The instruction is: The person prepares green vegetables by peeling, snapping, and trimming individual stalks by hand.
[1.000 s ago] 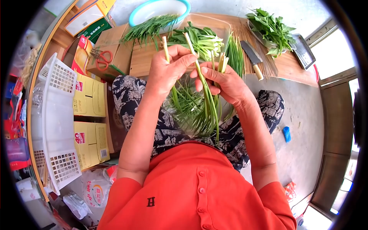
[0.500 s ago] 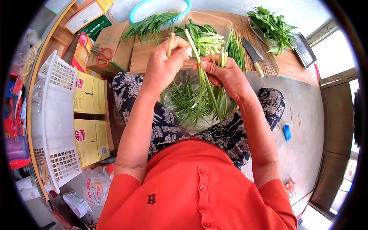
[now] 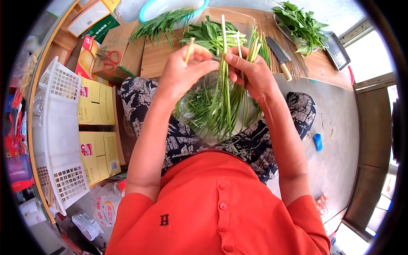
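My left hand (image 3: 185,70) is closed around a thin pale stalk (image 3: 190,47) that sticks up past the index finger; its thumb and fingertips reach toward the other hand. A small bunch of garlic chives (image 3: 226,100) is gripped in my right hand (image 3: 250,71), white ends up and green leaves hanging down. One long white stem (image 3: 224,32) stands taller than the rest beside my right thumb. Below both hands, between the knees, loose green leaves and trimmings (image 3: 199,106) lie heaped in what looks like clear plastic.
On the low wooden table (image 3: 155,59) are leafy greens (image 3: 212,32), a cleaver (image 3: 278,53) and a bowl of greens (image 3: 301,27). More chives (image 3: 163,25) rest against a blue-rimmed basin (image 3: 146,12). Orange scissors (image 3: 111,61) hang at a cardboard box (image 3: 127,46). A white basket (image 3: 63,140) stands left.
The tall white stem in the right hand has gone from leaning to upright. My left hand has lowered slightly and its thumb now stretches toward the right hand.
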### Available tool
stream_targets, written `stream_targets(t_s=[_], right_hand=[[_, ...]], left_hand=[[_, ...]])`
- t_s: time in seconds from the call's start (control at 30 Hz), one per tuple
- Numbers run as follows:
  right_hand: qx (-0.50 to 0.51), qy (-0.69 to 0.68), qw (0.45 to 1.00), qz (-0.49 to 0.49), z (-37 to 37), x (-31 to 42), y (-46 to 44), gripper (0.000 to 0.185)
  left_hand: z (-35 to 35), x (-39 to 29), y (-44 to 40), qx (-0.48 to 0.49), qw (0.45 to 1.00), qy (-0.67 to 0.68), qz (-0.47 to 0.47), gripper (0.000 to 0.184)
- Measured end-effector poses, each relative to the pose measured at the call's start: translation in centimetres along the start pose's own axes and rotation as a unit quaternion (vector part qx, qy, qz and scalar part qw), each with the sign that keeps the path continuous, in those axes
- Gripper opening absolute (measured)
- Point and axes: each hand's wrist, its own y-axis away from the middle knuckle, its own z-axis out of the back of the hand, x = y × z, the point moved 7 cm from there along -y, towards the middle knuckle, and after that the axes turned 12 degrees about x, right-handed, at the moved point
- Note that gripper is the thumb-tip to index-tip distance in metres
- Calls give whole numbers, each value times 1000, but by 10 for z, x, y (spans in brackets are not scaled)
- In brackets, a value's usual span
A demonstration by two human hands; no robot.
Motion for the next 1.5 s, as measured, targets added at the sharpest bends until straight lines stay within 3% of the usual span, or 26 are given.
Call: stream_targets(t_s=[0.23, 0.5, 0.63, 0.7, 0.77, 0.9, 0.97, 1.0, 1.13, 1.5], right_hand=[[-5, 2, 999, 35, -2, 11, -1, 18], [-24, 36, 994, 96, 13, 34, -2, 20], [-29, 17, 992, 119, 39, 44, 0, 21], [-51, 12, 992, 116, 47, 44, 1, 22], [-42, 12, 994, 105, 49, 41, 1, 22], [-36, 63, 992, 100, 30, 44, 1, 25], [-45, 255, 962, 93, 18, 49, 4, 24], [-45, 269, 960, 60, 8, 47, 6, 23], [84, 155, 981, 80, -21, 30, -5, 17], [75, 117, 988, 72, -9, 30, -10, 11]], left_hand=[[-15, 4, -5, 29, 996, 81, -22, 14], [-23, 11, -3, 121, 990, 61, 38, 16], [-27, 25, 6, 190, 977, -25, 89, 20], [-12, 21, 7, 61, 998, 12, 29, 20], [-7, 14, 5, 46, 998, -28, 13, 19], [-11, 7, -3, 65, 993, 102, 9, 15], [-18, 10, -7, 118, 981, 147, 42, 16], [-23, 13, -8, 143, 974, 164, 61, 15], [-37, 17, -11, 166, 969, 154, 97, 14], [-46, 23, -16, 222, 961, 138, 94, 14]])
